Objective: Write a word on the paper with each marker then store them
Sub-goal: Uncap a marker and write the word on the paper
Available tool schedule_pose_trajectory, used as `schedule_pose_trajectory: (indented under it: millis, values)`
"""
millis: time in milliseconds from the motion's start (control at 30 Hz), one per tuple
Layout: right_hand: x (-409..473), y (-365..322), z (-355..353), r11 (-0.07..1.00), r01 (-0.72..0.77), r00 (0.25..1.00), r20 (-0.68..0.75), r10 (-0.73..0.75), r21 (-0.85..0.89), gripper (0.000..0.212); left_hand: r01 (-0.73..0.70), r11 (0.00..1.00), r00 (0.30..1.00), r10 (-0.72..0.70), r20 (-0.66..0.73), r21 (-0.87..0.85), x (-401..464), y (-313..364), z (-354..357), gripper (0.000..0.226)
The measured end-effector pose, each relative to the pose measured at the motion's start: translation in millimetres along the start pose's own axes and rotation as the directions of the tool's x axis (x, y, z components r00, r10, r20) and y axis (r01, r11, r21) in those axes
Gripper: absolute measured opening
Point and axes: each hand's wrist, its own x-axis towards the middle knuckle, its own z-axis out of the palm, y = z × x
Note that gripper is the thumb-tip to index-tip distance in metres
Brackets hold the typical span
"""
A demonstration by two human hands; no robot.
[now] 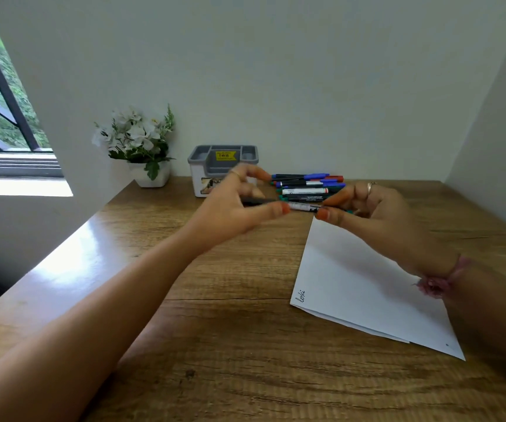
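Marker (302, 206) with a slim white printed barrel sits pinched at both ends above the wood-grain desk (221, 345): left hand (230, 208) grip clenched on the dark end, right hand (376, 214) grip on the other. Behind lies a pile of capped markers (306, 184), beside a grey plastic organizer (222, 167). White paper (361, 287), smooth and flat, carries one cursive word at its corner.
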Motion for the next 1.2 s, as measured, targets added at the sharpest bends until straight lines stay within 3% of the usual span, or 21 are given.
schedule_pose_trajectory:
  millis: [67,133,200,300,467,600,733,867,967,1033,1133,1200]
  values:
    - [0,3,0,0.984,-0.087,0.993,-0.069,0.099,0.157,0.012,0.130,0.907,0.983,-0.169,-0.065,-0.400,2,3,-5,0.054]
    - [1,5,1,0.966,-0.131,0.982,-0.107,0.158,0.224,0.011,0.164,0.772,0.961,-0.265,-0.076,-0.615,4,3,-4,0.044]
    - [1,5,6,0.958,-0.145,0.978,-0.111,0.176,0.248,0.011,0.208,0.692,0.948,-0.317,-0.032,-0.691,4,2,6,0.033]
    - [-2,4,14,0.948,-0.155,0.978,-0.095,0.188,0.277,0.014,0.223,0.571,0.928,-0.372,-0.007,-0.790,2,0,27,0.035]
    - [-3,6,22,0.980,-0.127,0.991,-0.030,0.133,0.156,0.016,0.092,0.523,0.924,-0.361,-0.123,-0.847,5,6,38,0.031]
    - [-2,13,15,0.982,-0.043,0.994,0.090,0.061,-0.183,0.022,0.020,0.643,0.897,-0.349,-0.270,-0.765,20,5,16,0.025]
    - [-4,22,11,0.887,0.036,0.961,0.258,0.096,-0.461,0.029,-0.072,0.778,0.843,-0.287,-0.454,-0.624,54,5,-23,0.017]
    - [-5,29,15,0.815,0.117,0.925,0.361,0.119,-0.567,0.022,-0.167,0.905,0.728,-0.153,-0.668,-0.390,98,-2,-70,0.016]
    - [-4,29,20,0.802,0.134,0.925,0.364,0.109,-0.582,0.018,-0.117,0.969,0.621,-0.099,-0.777,-0.216,126,-24,-95,0.020]
    - [-2,32,22,0.780,0.145,0.918,0.377,0.123,-0.609,0.019,-0.060,0.989,0.586,-0.072,-0.807,-0.133,138,-39,-106,0.024]
    - [0,36,24,0.745,0.147,0.898,0.403,0.175,-0.650,0.021,0.050,0.999,0.596,-0.048,-0.802,-0.023,152,-58,-115,0.028]
    - [4,38,28,0.737,0.120,0.897,0.390,0.207,-0.665,0.011,0.117,0.991,0.626,-0.022,-0.779,0.066,157,-67,-115,0.026]
